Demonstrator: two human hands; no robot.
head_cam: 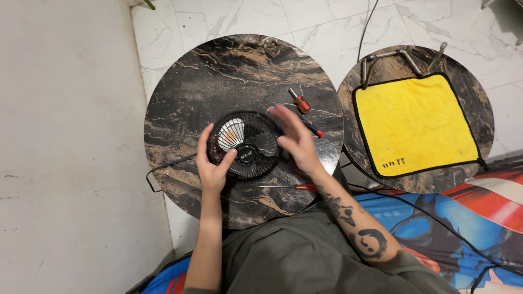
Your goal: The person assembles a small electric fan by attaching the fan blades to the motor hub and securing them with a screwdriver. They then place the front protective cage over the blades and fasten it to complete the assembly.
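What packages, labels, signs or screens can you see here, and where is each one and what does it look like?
No packages, signs or screens in view.
Badge: round black centre cap on the grille of the small black fan, between the left hand and right hand; pale lettering too small to read.

Two round marbled tables: one large (180, 103), one smaller (479, 109). One small black fan (245, 146), centre of large table. Three red-handled screwdrivers: stubby one (299, 101) and black-shafted one (315, 129) toward right edge, thin one (289, 187) near front edge. One yellow cloth (417, 120). Small dark screws (393, 162) at its front edge, count unclear. Two hands (213, 163) (297, 139).
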